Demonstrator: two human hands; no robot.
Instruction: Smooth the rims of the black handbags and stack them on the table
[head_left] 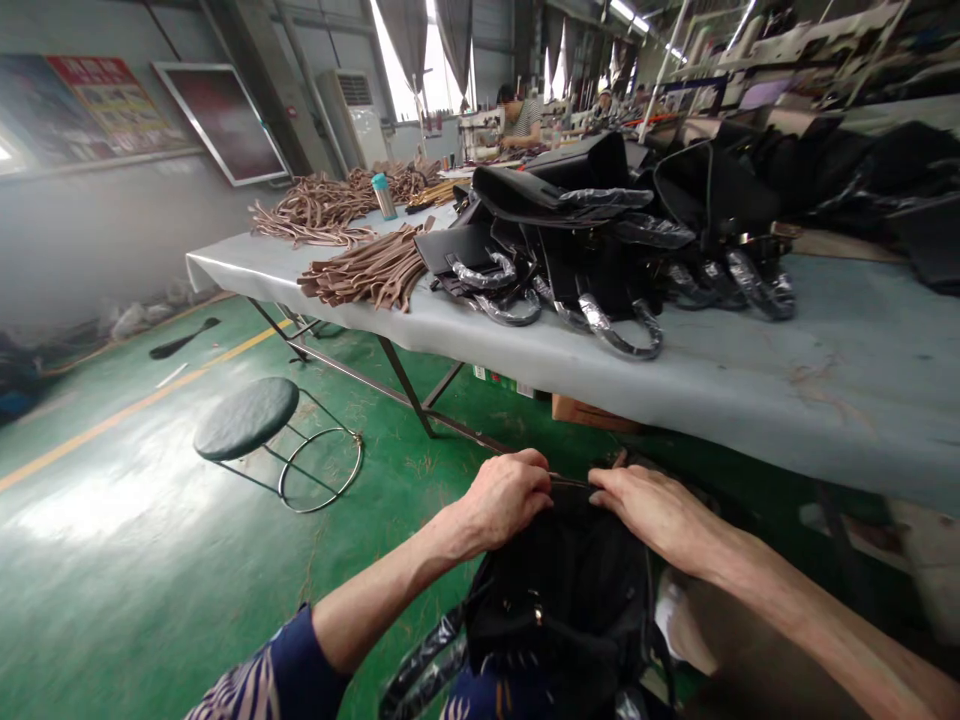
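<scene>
A black bag [570,590] rests on the lap at the bottom centre, its plastic-wrapped handles hanging at the lower left. My left hand [511,495] is closed on the left part of the bag's upper edge. At the right part of that edge, my right hand [626,500] pinches with thumb and fingers. A thin strip of the edge shows between the two hands. The inside of the bag is too dark to make out.
A covered table [720,380] carries piled black bags [570,220], brown straps [375,268] and a blue-topped bottle [384,197]. A round stool [247,418] stands on the green floor at left. Beneath the table is a cardboard box [592,413]. A person sits far back.
</scene>
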